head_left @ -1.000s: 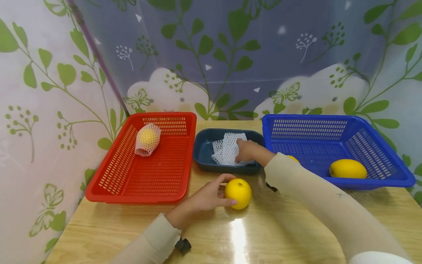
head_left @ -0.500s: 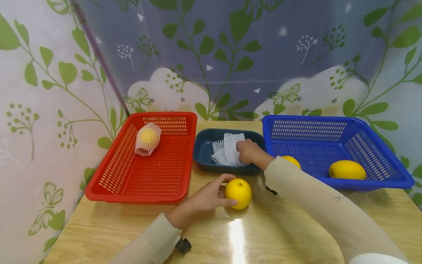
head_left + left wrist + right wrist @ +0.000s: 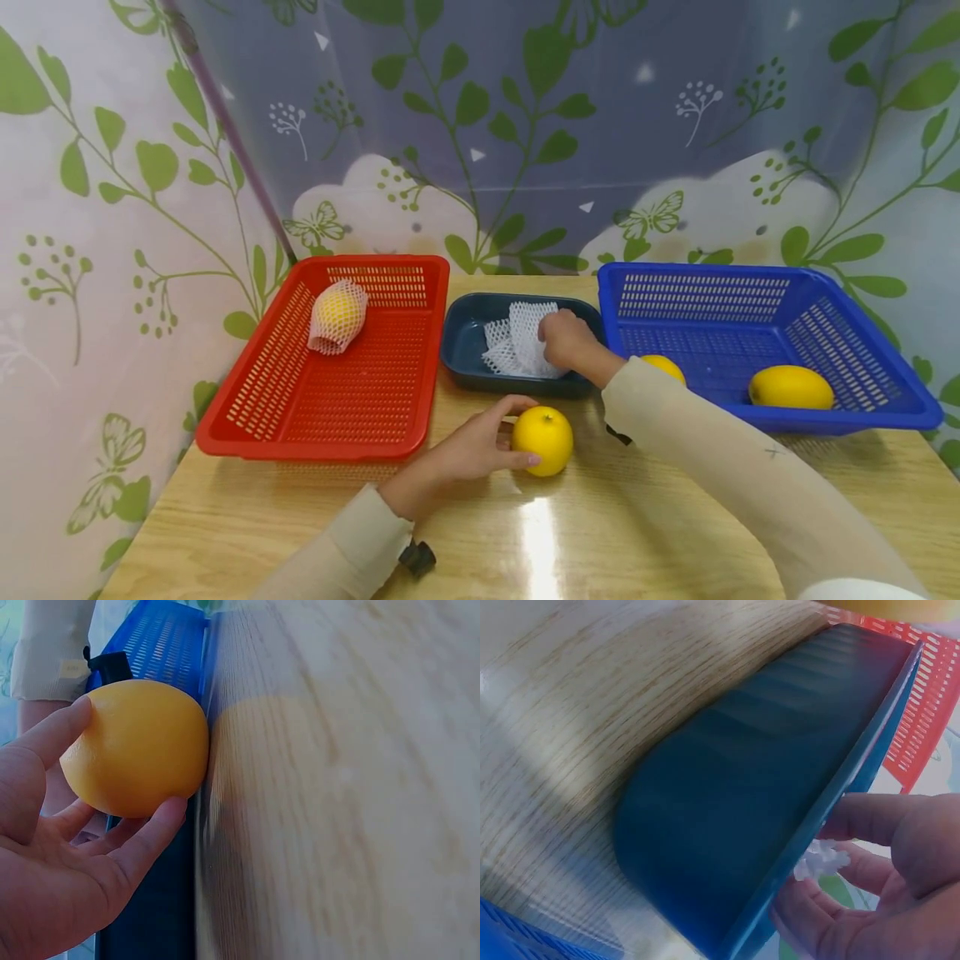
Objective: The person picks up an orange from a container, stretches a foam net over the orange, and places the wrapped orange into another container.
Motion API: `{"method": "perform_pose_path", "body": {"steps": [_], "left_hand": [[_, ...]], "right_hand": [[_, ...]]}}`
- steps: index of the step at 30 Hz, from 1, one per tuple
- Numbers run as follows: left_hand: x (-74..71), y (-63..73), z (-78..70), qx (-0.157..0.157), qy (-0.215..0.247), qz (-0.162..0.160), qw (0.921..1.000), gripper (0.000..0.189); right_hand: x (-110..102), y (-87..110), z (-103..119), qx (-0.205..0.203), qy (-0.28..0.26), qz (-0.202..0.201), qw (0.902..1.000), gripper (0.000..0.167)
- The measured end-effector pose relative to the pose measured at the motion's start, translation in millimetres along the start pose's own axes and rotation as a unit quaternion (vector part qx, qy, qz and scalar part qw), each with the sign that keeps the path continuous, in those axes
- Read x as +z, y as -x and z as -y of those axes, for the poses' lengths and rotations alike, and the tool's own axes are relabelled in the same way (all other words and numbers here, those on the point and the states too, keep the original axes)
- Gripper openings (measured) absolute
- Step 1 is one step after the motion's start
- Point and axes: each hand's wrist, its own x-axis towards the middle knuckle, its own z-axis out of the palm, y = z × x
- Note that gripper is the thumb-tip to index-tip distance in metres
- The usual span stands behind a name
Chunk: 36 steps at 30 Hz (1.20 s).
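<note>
In the head view my left hand holds a round yellow fruit on the table, thumb on the near side and fingers round the far side. The left wrist view shows the same fruit resting on the wood between thumb and fingers. My right hand reaches into a dark teal tray, at the right end of white foam net sleeves. In the right wrist view a bit of white foam net sits between the thumb and fingers, which dip behind the tray's rim.
A red basket on the left holds one yellow fruit in a foam net. On the right, a blue basket has a yellow fruit and another partly behind the right sleeve. A patterned curtain hangs behind.
My right hand has shifted slightly right in the tray, and its fingers have drawn in at the foam nets. The left hand and its fruit have stayed put.
</note>
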Motion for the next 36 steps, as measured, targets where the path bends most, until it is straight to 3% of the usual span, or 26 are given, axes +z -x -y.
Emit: {"method": "perform_pose_path", "body": {"steps": [9,15,20,26,30,33,36], "left_hand": [[-1.5,-0.7,-1.4,0.004,-0.002,0.005,1.0,0.065],[-1.6,-0.6,-0.7,0.005,0.005,0.006,1.0,0.064],[-2.3,2.2,-0.8,0.001,0.019,-0.009,0.9998,0.058],[-5.9,5.7,-3.3,0.016,0.033,-0.061,0.9974,0.049],[-5.6,7.4,-11.1,0.023,0.054,-0.117,0.9914,0.04],[-5.3,7.9,-17.9,0.041,0.098,-0.17,0.9797,0.033],[-7.1,7.4,-24.6,0.07,0.158,-0.22,0.9601,0.029]], "right_hand": [[-6.7,5.4,-1.8,-0.024,-0.048,-0.055,0.997,0.02],[-16.6,12.1,-6.7,-0.063,-0.067,-0.089,0.9918,0.016],[-24.9,22.1,-11.3,-0.069,-0.122,-0.103,0.9848,0.018],[-30.5,40.0,-16.1,-0.079,-0.178,-0.118,0.9738,0.021],[-33.8,53.7,-20.5,-0.086,-0.229,-0.111,0.9631,0.019],[-36.4,65.3,-23.4,-0.079,-0.27,-0.098,0.9545,0.019],[-38.4,78.2,-25.8,-0.063,-0.328,-0.068,0.94,0.023]]}}
